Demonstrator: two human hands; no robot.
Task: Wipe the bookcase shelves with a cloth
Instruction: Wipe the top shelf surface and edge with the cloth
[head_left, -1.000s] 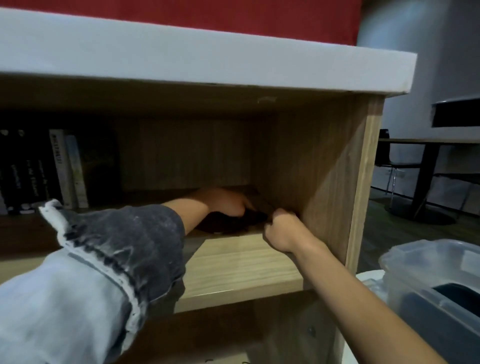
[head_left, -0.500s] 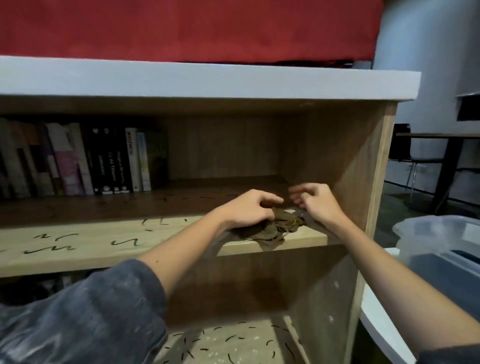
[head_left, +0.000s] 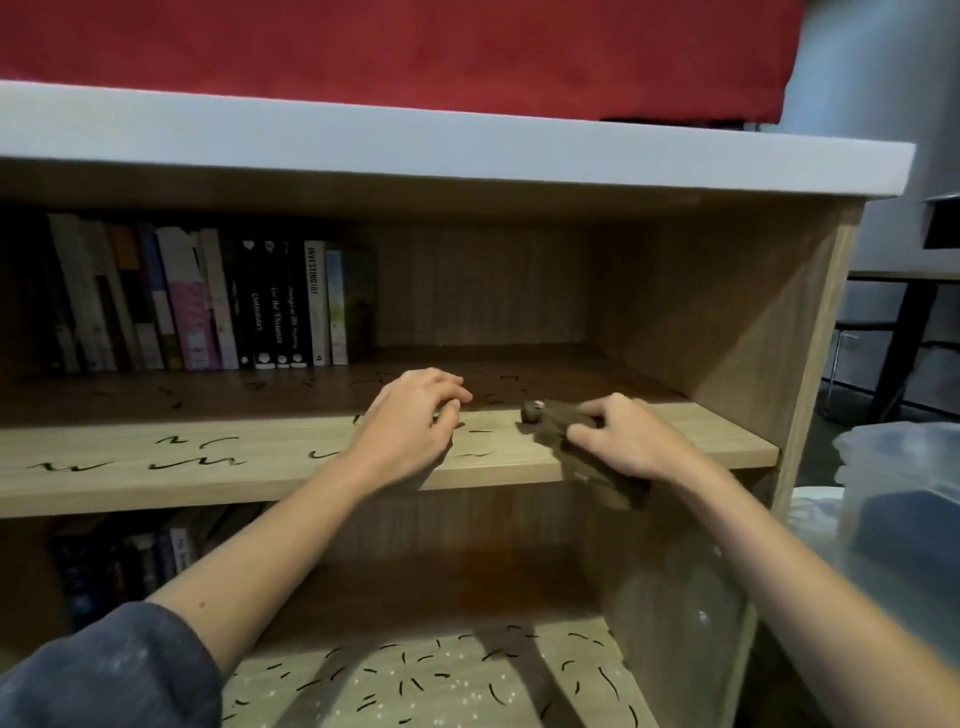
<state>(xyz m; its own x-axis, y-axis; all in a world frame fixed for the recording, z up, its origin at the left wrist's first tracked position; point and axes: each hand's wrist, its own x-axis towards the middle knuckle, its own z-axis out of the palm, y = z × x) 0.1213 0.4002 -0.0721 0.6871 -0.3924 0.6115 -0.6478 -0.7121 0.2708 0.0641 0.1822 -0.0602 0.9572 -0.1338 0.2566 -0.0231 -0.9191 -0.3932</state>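
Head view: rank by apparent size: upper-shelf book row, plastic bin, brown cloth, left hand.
1. upper-shelf book row
2. plastic bin, cropped by frame
3. left hand and brown cloth: alike; right hand hides part

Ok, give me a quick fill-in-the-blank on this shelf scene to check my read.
1. The right hand grips the brown ___.
2. The left hand rests on the shelf, holding ___.
3. The books stand at the shelf's ___ end.
Missing: cloth; nothing; left.

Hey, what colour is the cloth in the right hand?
Plain dark brown. The head view shows the cloth in the right hand.
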